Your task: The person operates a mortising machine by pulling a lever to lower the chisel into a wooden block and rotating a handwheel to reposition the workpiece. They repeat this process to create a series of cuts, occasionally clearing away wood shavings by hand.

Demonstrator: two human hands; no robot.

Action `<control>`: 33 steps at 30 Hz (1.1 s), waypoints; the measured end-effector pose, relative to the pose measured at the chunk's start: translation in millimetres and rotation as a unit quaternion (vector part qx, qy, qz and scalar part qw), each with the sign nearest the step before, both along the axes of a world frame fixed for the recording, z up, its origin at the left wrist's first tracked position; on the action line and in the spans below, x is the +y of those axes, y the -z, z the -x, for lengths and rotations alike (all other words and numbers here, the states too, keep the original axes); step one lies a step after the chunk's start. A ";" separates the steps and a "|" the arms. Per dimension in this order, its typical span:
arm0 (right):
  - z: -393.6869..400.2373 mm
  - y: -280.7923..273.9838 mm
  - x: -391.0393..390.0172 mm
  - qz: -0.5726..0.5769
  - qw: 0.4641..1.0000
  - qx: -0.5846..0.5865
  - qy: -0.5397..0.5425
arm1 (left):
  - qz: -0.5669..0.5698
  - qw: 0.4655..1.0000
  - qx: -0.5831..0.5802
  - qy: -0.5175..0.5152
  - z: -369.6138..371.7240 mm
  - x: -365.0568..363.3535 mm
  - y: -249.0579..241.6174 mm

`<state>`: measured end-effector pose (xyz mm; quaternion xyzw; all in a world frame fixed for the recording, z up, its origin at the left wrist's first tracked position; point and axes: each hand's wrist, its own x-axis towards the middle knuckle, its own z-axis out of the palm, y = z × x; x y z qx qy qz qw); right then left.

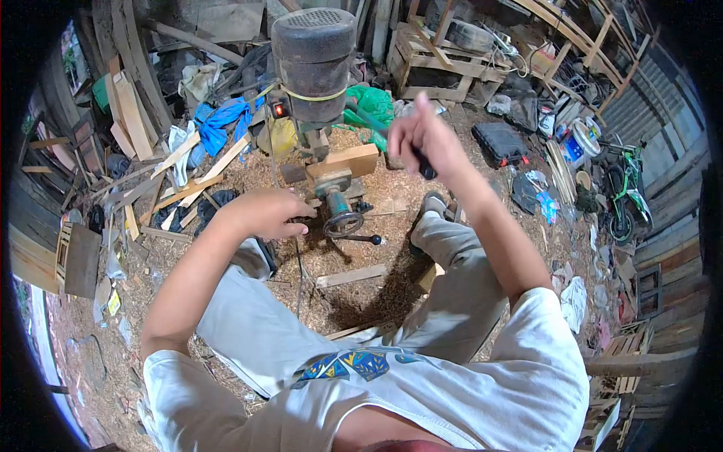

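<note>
My left hand (280, 212) reaches in beside a green vise-like machine part with a handwheel (343, 223); its fingers are apart and hold nothing. Above that part lies a wooden block (354, 161). My right hand (429, 142) is raised to the right of the block, with fingers wrapped round a tool with a black handle (428, 170). A dark, narrow shaft (367, 118) extends from this hand toward the machine. Behind the block stands a large dark cylindrical housing (315, 66) with a yellow band around it. A red-lit switch (279, 110) glows at its left.
Wood shavings cover the floor between my legs, where a flat wood strip (352, 276) lies. Scrap boards (192, 192) and blue plastic (220, 124) are at the left. On the right are a black tool case (500, 144), a white bucket (584, 142) and a green bicycle (631, 192).
</note>
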<state>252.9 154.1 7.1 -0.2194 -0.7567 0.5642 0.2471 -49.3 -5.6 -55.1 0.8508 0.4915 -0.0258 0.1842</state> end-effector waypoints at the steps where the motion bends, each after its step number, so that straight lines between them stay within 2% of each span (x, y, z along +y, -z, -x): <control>1: 2.0 -6.2 8.6 0.033 0.998 0.055 -0.009 | -0.001 1.000 0.007 0.006 -0.2 2.3 3.3; 2: 5.7 -11.5 15.1 0.056 0.985 0.152 -0.059 | -0.001 1.000 0.009 0.005 -0.2 4.8 7.1; 3: 8.3 -5.3 34.8 0.028 0.968 0.228 -0.099 | -0.002 1.000 0.003 0.017 -0.2 7.5 11.1; 5: 21.1 -7.4 45.3 -0.050 0.949 0.310 -0.036 | -0.004 1.000 -0.001 0.029 -5.1 9.1 7.0; 6: 30.9 -8.4 48.3 -0.051 0.948 0.312 -0.036 | 0.021 1.000 0.003 0.010 -11.3 9.3 0.9; 8: 53.6 -12.1 52.8 -0.126 0.910 0.394 0.029 | 0.045 0.999 0.012 -0.008 -16.3 12.1 -5.1; 11: 81.6 -0.7 64.9 -0.185 0.896 0.394 0.083 | 0.031 0.999 0.004 0.016 -17.0 19.2 4.7; 12: 89.8 13.7 83.8 -0.211 0.896 0.385 0.069 | 0.024 0.999 -0.002 0.028 -16.0 22.4 9.7; 13: 96.9 17.1 78.4 -0.192 0.902 0.378 0.087 | 0.017 0.999 -0.009 0.041 -14.8 24.7 12.9; 15: 113.3 54.0 110.0 -0.308 0.887 0.302 0.165 | 0.020 0.999 0.002 0.040 -19.3 26.8 9.0; 16: 110.8 63.6 108.5 -0.355 0.889 0.233 0.169 | 0.036 0.999 0.017 0.032 -24.5 26.0 2.9; 17: 113.9 69.4 113.7 -0.352 0.890 0.235 0.168 | 0.053 0.998 0.031 0.023 -28.6 25.1 0.7; 19: 128.3 83.1 130.3 -0.258 0.933 0.211 0.138 | 0.062 0.997 0.038 0.023 -29.9 26.7 5.5; 20: 137.4 87.9 139.2 -0.218 0.938 0.237 0.129 | 0.059 0.997 0.034 0.028 -30.0 27.1 9.1; 24: 159.1 102.0 161.3 -0.190 0.949 0.224 0.117 | 0.048 0.997 0.038 0.036 -32.0 23.4 6.9; 27: 168.3 105.0 164.7 -0.178 0.948 0.216 0.153 | 0.041 0.997 0.022 0.055 -22.9 24.2 14.4; 33: 165.4 119.7 169.0 -0.178 0.953 0.192 0.152 | 0.056 0.998 0.033 0.020 -21.8 21.6 -0.6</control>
